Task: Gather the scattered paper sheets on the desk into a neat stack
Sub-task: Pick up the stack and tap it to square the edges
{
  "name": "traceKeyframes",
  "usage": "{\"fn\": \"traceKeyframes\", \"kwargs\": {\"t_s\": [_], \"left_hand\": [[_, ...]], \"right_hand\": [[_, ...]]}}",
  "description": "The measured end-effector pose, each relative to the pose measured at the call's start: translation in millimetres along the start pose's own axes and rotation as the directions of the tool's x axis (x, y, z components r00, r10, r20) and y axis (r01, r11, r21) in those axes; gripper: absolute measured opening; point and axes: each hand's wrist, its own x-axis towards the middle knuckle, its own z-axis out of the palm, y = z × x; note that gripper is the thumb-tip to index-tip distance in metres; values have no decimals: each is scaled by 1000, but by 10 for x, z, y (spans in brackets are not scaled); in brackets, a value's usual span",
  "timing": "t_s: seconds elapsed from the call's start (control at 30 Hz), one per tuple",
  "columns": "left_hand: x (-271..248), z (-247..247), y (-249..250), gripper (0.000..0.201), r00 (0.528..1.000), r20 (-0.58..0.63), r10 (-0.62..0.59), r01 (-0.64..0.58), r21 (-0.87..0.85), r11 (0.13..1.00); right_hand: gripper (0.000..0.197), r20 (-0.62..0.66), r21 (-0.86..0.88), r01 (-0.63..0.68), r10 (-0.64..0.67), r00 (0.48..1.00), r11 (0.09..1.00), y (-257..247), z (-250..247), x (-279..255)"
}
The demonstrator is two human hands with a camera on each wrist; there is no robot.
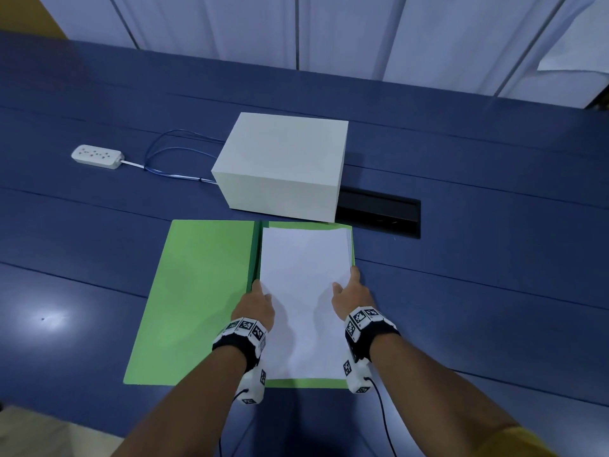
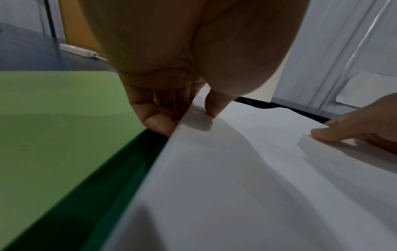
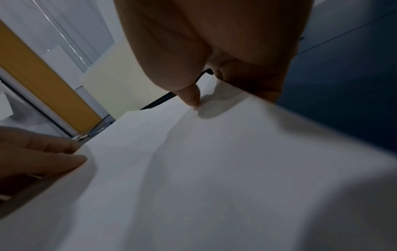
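A stack of white paper sheets (image 1: 304,265) lies on the right half of an open green folder (image 1: 197,291) on the blue desk. My left hand (image 1: 260,293) grips the stack's left edge beside the folder's spine. In the left wrist view its thumb (image 2: 211,108) presses on top and its fingers (image 2: 159,122) curl under the edge. My right hand (image 1: 346,281) grips the right edge. There the thumb (image 3: 193,99) rests on the top sheet (image 3: 214,169) and the fingers (image 3: 264,91) wrap below. At the far right corner the sheet edges are slightly fanned.
A white box (image 1: 283,163) stands just behind the folder, beside a black cable slot (image 1: 382,212) in the desk. A white power strip (image 1: 97,156) with a looped cable lies at the back left. Bare blue desk (image 1: 478,291) spreads on both sides.
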Motion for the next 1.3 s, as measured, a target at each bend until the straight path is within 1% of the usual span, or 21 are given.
{"fn": "traceKeyframes", "kwargs": {"t_s": [0.03,0.1,0.3,0.43,0.63,0.73,0.8,0.87,0.9,0.93,0.97,1.0,1.03,1.07,1.1,1.13,1.2,1.23,1.3], "left_hand": [[2,2,3,51,1000,10,2,-3,16,1000],[0,-8,8,57,1000,25,2,-4,55,998],[17,-39,49,56,999,49,-14,9,104,995],[5,-80,91,56,997,76,-19,8,148,989],[-27,-116,136,54,998,57,-33,20,207,978],[-42,-148,177,62,999,32,-39,30,248,968],[-48,-211,189,69,999,-4,-32,32,266,963],[-51,-320,152,72,999,-29,-26,32,245,969],[-51,-378,100,72,999,-44,-32,40,212,976],[-39,-437,-1,70,997,-65,-52,61,155,986],[-25,-497,-137,68,992,-98,-75,82,75,994],[-12,-558,-321,67,985,-136,-105,107,6,994],[13,-616,-529,67,973,-178,-145,140,-38,989],[60,-657,-762,69,958,-207,-197,193,-42,980],[87,-694,-981,74,941,-217,-259,257,-35,966],[121,-717,-1210,79,922,-208,-326,327,-30,944],[186,-724,-1642,85,893,-154,-423,422,-37,906],[197,-719,-1806,81,894,-128,-430,432,-11,902],[157,-731,-1957,66,909,-107,-404,407,7,913]], "right_hand": [[62,0,18,-3,3,1000,1000,1,-2,6],[60,-2,18,-15,15,1000,1000,-6,-20,9],[48,-24,-111,2,-4,1000,994,-82,-121,-2],[45,-19,-160,26,-29,999,987,-103,-126,11],[49,-39,-187,36,-44,998,982,-55,-82,17],[65,-56,-186,33,-44,997,982,-34,-104,-8],[75,-76,-209,99,-117,990,973,-33,-148,-95],[78,-58,-279,263,-289,956,924,-29,-154,-261],[78,-3,-329,362,-384,923,872,-22,-126,-367],[78,80,-368,457,-463,883,810,-15,-84,-475],[80,171,-395,536,-514,841,746,-7,-23,-561],[81,251,-416,591,-538,805,691,0,47,-616],[84,308,-435,619,-538,785,654,8,121,-627],[86,342,-454,621,-519,783,639,19,186,-601],[87,357,-474,607,-490,795,638,29,235,-556],[88,364,-493,588,-463,809,641,28,267,-508],[87,367,-524,568,-434,823,634,35,308,-433],[87,369,-537,568,-433,823,624,42,328,-405],[87,376,-562,571,-431,821,598,54,336,-384]]}}
